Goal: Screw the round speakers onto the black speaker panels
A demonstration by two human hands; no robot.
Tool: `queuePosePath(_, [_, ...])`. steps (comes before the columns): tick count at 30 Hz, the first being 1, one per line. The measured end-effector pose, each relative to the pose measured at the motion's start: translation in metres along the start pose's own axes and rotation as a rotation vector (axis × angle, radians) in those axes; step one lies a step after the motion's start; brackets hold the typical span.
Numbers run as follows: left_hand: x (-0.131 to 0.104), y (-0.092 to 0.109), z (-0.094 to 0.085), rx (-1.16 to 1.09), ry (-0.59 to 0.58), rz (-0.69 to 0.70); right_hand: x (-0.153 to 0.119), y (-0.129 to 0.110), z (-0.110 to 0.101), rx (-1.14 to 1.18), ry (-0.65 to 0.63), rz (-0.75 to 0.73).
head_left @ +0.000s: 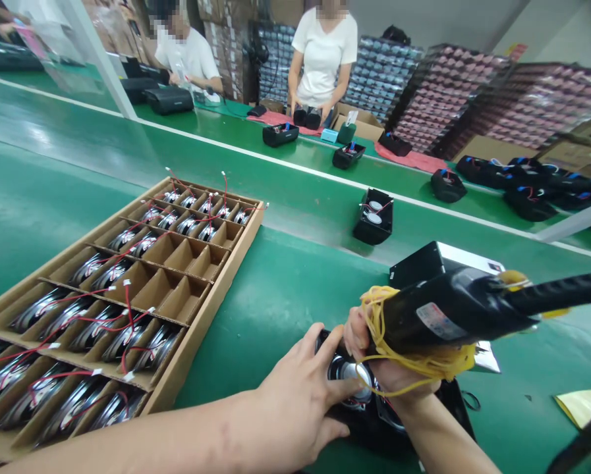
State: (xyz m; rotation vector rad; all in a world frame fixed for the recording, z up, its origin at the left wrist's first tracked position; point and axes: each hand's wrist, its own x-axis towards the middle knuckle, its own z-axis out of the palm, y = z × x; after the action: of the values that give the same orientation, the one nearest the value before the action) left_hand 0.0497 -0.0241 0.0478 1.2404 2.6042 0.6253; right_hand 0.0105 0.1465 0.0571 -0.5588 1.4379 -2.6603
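Head view: I see my right hand (389, 359) gripping a black power screwdriver (453, 313) wound with yellow cord. My left hand (300, 395) lies open, fingers spread on the black speaker housing (369, 408) at the counter's (285, 289) near edge, right of the cardboard tray (196, 329).

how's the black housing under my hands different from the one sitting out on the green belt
The housing under the hands is pressed by the left hand and largely hidden, with the right hand holding a black power screwdriver over it; the housing on the belt sits alone, untouched. The near one shows a single metal speaker back; the far one shows two pale discs with red wires. Both are black.
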Motion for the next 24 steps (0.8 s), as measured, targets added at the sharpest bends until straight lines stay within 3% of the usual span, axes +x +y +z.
queuePosePath(5, [0.0, -0.004, 0.001, -0.003, -0.002, -0.007, 0.0, 0.004, -0.001, 0.091, -0.039, 0.023])
queuePosePath(13, [-0.001, -0.014, 0.013, 0.015, 0.002, 0.038, -0.004, 0.009, -0.003, 0.006, -0.039, -0.063])
queuePosePath(24, [-0.001, -0.014, 0.009, 0.013, 0.028, 0.043, -0.003, 0.012, -0.003, 0.005, -0.032, -0.058])
